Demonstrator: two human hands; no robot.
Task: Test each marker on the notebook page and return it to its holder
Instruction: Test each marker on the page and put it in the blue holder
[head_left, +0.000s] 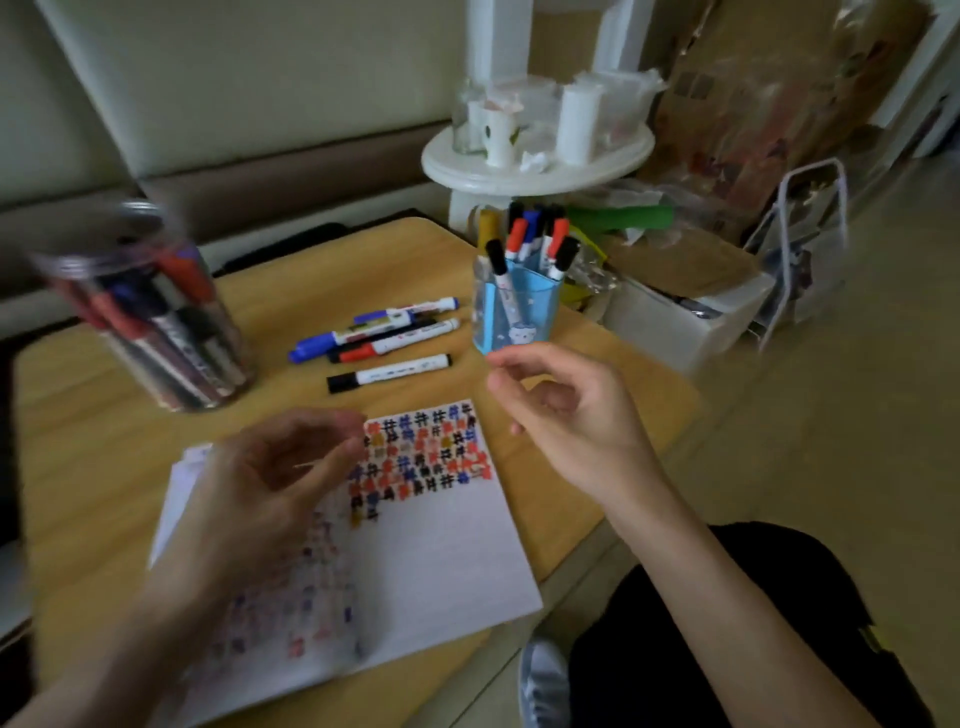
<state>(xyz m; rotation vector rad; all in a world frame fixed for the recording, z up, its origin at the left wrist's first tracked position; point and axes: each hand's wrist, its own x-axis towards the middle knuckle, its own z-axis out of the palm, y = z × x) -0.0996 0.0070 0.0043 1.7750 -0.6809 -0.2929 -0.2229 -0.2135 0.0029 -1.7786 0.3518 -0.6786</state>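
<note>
A white notebook page (431, 551) lies on the wooden table (311, 270), its top covered with rows of red, blue and black marks. My left hand (270, 483) hovers over the page's left part, fingers loosely curled, holding nothing. My right hand (566, 415) hangs empty just in front of the blue holder (519, 312), which stands upright with several markers in it. Three loose markers lie beyond the page: a blue one (363, 330), a red one (395, 340) and a black one (389, 372). A clear jar (156, 312) of markers stands at the left.
A round white stand (535, 161) with jars and cups rises behind the table. To the right sit a white box (691, 322), a wire rack (800, 249) and cardboard. The table's right edge runs close beside the holder. My dark-clothed knee (727, 623) is at lower right.
</note>
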